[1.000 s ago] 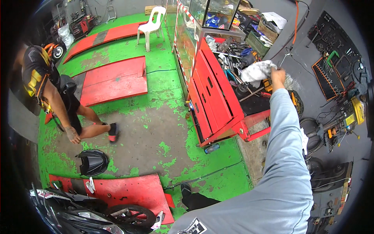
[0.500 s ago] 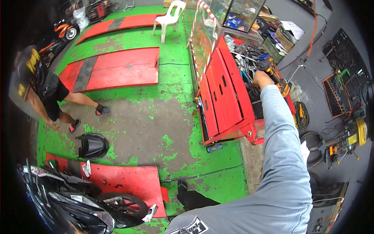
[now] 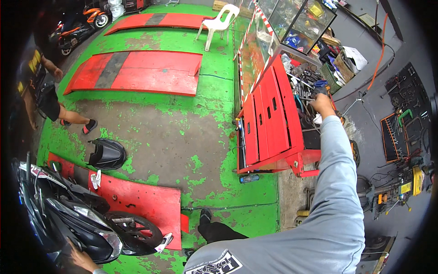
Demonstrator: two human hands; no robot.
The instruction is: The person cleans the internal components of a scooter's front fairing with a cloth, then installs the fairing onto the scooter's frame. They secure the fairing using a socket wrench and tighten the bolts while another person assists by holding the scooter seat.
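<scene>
My right arm reaches far over the red tool cabinet (image 3: 273,105). My right hand (image 3: 324,107) is down among metal hand tools (image 3: 299,82) on its top, fingers curled; whatever is in them is hidden. Just beyond those fingers lies a power drill (image 3: 321,86), dark with a blue part, half covered by the hand. At the lower left, my left hand (image 3: 82,258) has its fingers stretched out against the dark bodywork of a motorcycle (image 3: 86,233). The motorcycle stands by a red ramp (image 3: 141,198).
Another person (image 3: 43,86) walks at the left. A black motorcycle panel (image 3: 108,154) lies on the floor. Beyond are two more red ramps (image 3: 155,73) and a white plastic chair (image 3: 219,25). A glass case (image 3: 303,27) and wall-hung tools (image 3: 394,137) are at the right.
My right hand has shifted among the tools beside the drill. My left hand has come further into view on the motorcycle. The other person has moved, and the whole view has swung slightly.
</scene>
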